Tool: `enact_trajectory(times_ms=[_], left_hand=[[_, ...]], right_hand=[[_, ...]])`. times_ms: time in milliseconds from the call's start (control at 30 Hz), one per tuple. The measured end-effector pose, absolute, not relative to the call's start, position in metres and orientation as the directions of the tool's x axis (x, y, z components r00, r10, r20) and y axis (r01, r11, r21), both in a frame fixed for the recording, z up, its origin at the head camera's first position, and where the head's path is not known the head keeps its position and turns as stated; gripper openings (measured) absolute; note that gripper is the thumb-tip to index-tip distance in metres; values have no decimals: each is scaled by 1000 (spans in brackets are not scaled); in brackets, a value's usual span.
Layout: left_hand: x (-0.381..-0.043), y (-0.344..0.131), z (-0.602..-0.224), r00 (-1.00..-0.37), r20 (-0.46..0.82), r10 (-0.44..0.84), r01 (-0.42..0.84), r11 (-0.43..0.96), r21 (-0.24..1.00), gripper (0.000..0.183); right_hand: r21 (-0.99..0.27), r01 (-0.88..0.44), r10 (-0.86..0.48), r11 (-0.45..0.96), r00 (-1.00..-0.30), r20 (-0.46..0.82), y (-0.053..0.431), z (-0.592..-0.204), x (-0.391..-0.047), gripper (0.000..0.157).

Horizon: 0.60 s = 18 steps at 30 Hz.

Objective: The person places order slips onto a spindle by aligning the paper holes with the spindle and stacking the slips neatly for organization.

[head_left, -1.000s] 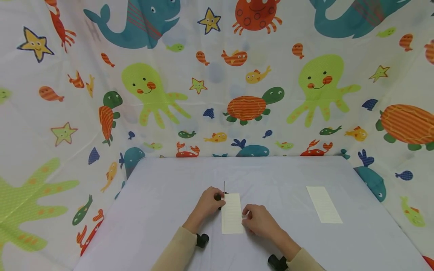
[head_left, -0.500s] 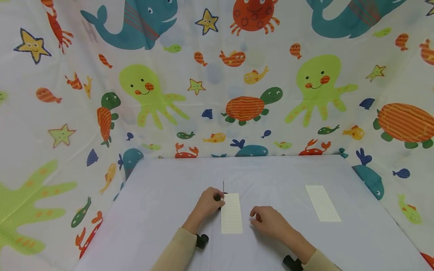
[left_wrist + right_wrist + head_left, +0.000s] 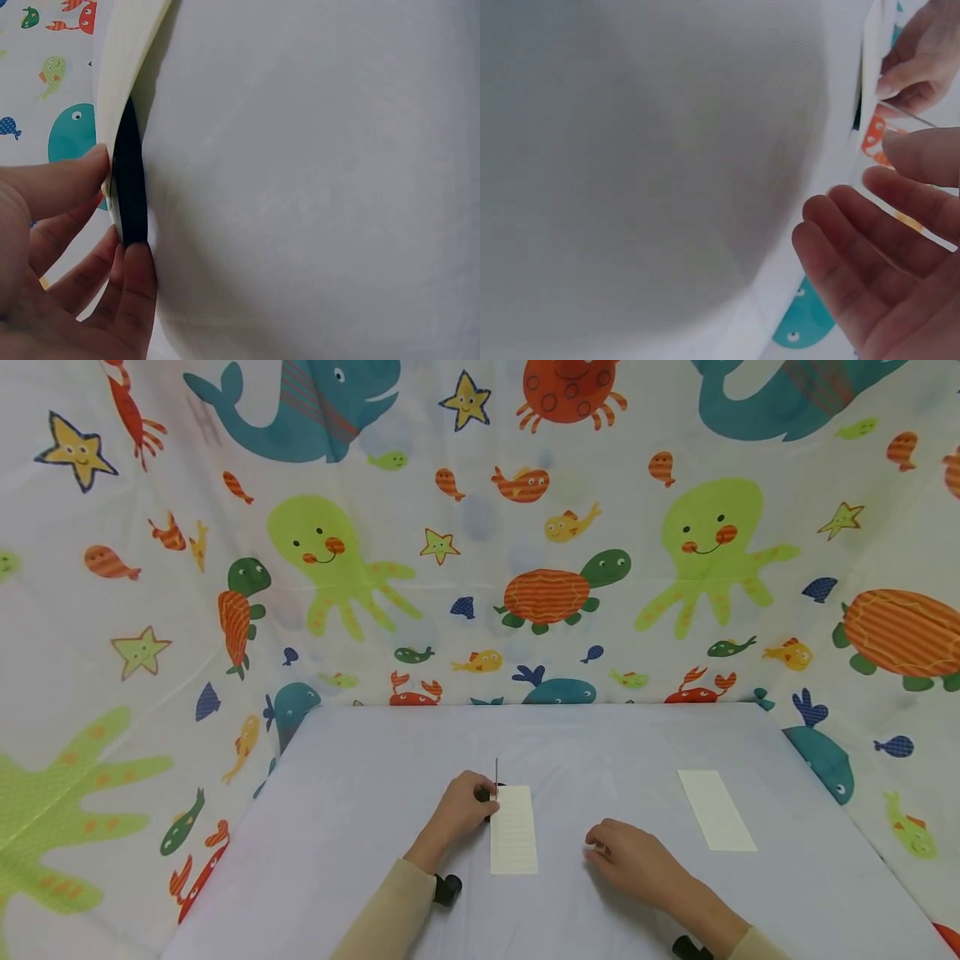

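In the head view, a cream lined paper strip (image 3: 513,831) is near the middle of the white table. At its upper left corner my left hand (image 3: 461,806) pinches the strip, thumb on its face. A dark, smooth-edged piece (image 3: 132,180) shows behind the strip at the fingertips, in the left wrist view. From the same spot a thin grey rod-like thing (image 3: 496,774) points away from me; its kind I cannot tell. My right hand (image 3: 637,860), to the right of the strip, holds nothing, and its fingers are loosely bent in the right wrist view.
A second cream lined paper strip (image 3: 717,811) lies slanted on the right side of the white tablecloth (image 3: 360,777). Behind the table hangs a curtain (image 3: 480,527) printed with sea animals. Black wrist cameras (image 3: 447,890) sit at both cuffs.
My right hand has left the strip's right edge and moved right, away from it. My left hand stays at the strip's upper left corner.
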<state>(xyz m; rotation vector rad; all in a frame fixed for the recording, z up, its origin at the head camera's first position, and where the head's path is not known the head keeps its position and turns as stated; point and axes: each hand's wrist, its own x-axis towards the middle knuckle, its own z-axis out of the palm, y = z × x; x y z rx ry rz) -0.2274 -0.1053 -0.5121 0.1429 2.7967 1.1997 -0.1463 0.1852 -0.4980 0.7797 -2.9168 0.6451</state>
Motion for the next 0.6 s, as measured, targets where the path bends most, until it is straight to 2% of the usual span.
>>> enact_trajectory(times_ms=[200,367,500,600], left_hand=[[-228,-105,-512,-990,-36,135,66,680,730,17],[-227,-105,-512,-991,-41,129,59,684,728,17],[-227,-105,-511,-991,-45,126,55,690,722,17],[-227,-105,-512,-991,-49,121,49,694,719,16]], right_hand=[[-262,-570,-521,779,-821,234,203,-497,-145,9],[-210,-605,-542,768,-789,290,216,-496,-148,13],[-175,-583,-530,793,-803,272,228,-496,-153,19],[-157,-523,-485,837,-844,228,235,-495,-157,26]])
